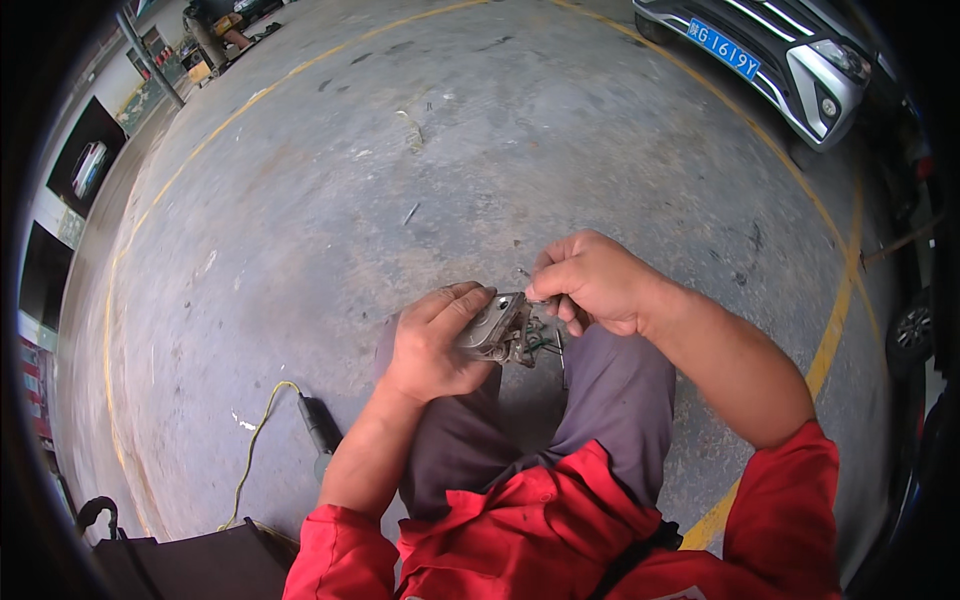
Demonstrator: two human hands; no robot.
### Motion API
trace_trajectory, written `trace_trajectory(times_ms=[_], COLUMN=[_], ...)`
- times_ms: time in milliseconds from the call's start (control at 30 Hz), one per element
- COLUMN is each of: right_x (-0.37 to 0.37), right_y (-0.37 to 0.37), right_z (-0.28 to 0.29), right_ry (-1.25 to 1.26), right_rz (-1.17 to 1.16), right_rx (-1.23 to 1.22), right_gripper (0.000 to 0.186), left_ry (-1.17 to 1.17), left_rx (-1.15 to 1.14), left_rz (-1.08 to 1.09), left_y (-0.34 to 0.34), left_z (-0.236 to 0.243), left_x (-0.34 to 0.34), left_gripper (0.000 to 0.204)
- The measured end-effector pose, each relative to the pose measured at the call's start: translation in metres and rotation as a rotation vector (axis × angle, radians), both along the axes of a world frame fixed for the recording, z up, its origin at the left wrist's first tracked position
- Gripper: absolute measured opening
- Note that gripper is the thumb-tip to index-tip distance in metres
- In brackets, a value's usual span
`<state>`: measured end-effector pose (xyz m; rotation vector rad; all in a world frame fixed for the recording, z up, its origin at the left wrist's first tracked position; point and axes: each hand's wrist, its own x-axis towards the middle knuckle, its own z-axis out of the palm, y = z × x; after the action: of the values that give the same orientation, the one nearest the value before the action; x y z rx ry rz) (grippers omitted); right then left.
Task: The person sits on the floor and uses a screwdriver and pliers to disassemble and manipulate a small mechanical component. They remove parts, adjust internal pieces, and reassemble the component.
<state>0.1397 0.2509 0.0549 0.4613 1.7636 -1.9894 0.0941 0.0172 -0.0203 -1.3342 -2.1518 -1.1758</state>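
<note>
Above my knees, my left hand is closed around a grey metal mechanism. The mechanism has a flat plate on top with a round hole, and grimy small parts and dark greenish wires along its right side. At its upper right corner, my right hand is closed in a pinch. A small metal tip pokes out by the fingers, but the rest of what they grip is hidden. A thin dark rod shows below the right hand, beside my right thigh; whether it joins the mechanism is unclear.
On the concrete floor a dark power tool with a yellow-green cord lies left of my leg. A short metal rod lies ahead. A black case stands at lower left. A parked car is at upper right, beyond a yellow line.
</note>
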Motion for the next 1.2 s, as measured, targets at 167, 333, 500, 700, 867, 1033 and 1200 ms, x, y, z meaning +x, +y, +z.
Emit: trace_trajectory(times_ms=[167, 333, 500, 700, 867, 1033, 1200], right_x=[-0.014, -0.024, -0.031, -0.027, -0.025, -0.016, 0.030], right_y=[0.006, 0.017, 0.021, 0.014, 0.023, 0.003, -0.029], right_z=[0.007, 0.003, 0.005, 0.001, 0.002, 0.003, -0.024], right_ry=[-0.119, -0.149, -0.113, 0.100, -0.110, -0.063, 0.309], right_rz=[0.080, 0.183, 0.279, 0.304, 0.220, 0.105, -0.154], right_rx=[0.010, -0.022, 0.028, 0.160, -0.011, 0.036, 0.232], right_gripper=[0.007, 0.007, 0.011, 0.009, 0.007, 0.009, 0.010], left_ry=[-0.010, -0.032, -0.018, -0.051, -0.050, -0.028, 0.035], left_rx=[-0.013, -0.019, 0.014, -0.020, -0.014, -0.017, 0.004], left_rz=[0.008, 0.014, 0.005, 0.031, 0.027, 0.049, 0.040], left_y=[-0.001, 0.001, 0.004, 0.001, 0.005, 0.001, 0.004], left_z=[-0.003, -0.003, 0.001, -0.004, -0.004, -0.007, -0.004], left_x=[-0.001, 0.000, -0.001, -0.002, -0.002, 0.000, -0.001], left_gripper=[0.052, 0.053, 0.051, 0.052, 0.052, 0.052, 0.051])
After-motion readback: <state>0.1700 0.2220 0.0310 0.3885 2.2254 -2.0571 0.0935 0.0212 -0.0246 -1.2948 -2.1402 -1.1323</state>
